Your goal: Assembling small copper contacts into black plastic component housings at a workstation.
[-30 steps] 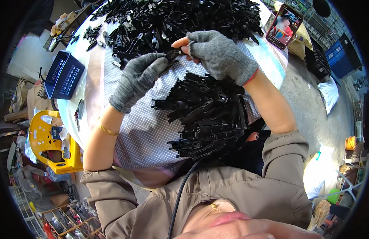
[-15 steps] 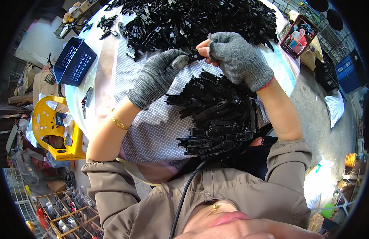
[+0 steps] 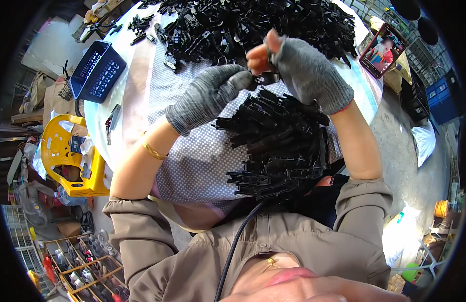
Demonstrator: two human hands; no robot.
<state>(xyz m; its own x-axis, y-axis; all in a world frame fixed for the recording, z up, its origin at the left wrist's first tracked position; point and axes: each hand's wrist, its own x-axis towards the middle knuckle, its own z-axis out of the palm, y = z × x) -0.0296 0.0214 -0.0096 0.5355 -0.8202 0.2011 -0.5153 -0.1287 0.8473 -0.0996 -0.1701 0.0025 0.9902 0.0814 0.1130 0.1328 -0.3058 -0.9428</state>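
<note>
A small black plastic part (image 3: 264, 79) is held between my hands above the table. My left hand (image 3: 210, 93), in a striped grey knitted glove, is closed on its left end with the thumb on top. My right hand (image 3: 306, 73), in a grey fingerless glove, has its fingers curled by the part's other end, with the thumb raised; the grip there is partly hidden. Just below my hands, many black plastic parts lie stacked in rough rows (image 3: 281, 143). Beyond them spreads a large loose heap of similar parts (image 3: 253, 27).
The table (image 3: 187, 166) has a dotted cloth. At its left side stand a dark blue perforated basket (image 3: 98, 73) and, nearer, a small cutter-like tool (image 3: 112, 118). A phone (image 3: 383, 52) leans at the right. A yellow chair (image 3: 72, 156) is left of the table.
My right thumb has lifted off the fingers, and the hand has turned slightly. Both hands have shifted a little right, and more of the black part shows between them.
</note>
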